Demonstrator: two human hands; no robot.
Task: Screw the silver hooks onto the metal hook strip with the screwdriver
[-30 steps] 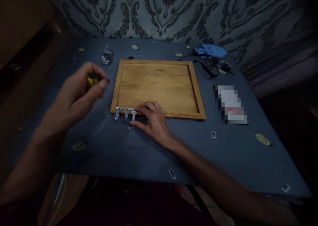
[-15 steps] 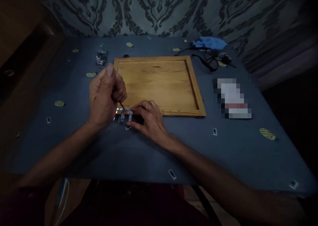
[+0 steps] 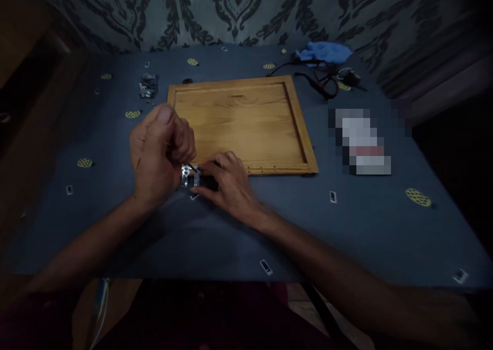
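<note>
Left hand (image 3: pixel 159 157): fingers curled tight round slim tool (image 3: pixel 192 168), shaft angled down at metal hook strip (image 3: pixel 185 171)! Right hand (image 3: pixel 231 186) pinching strip's end, seemingly steadying it on wooden panel's (image 3: pixel 239 124) near edge; panel flat on tabletop (image 3: pixel 215 247), presumably for firm backing.

One left hand (image 3: pixel 157 155), one right hand (image 3: pixel 229 183); one tool (image 3: pixel 191 167) in the left, two hooks (image 3: pixel 196 178) showing between them, one board (image 3: pixel 239 119) beyond both; past the left, metal pieces (image 3: pixel 148 85) too small to count; right of the right hand, one blurred item (image 3: pixel 362 142) and, farther off, one cloth (image 3: pixel 324 53), one pair of glasses (image 3: pixel 315 87), one key ring (image 3: pixel 350 76)
</note>
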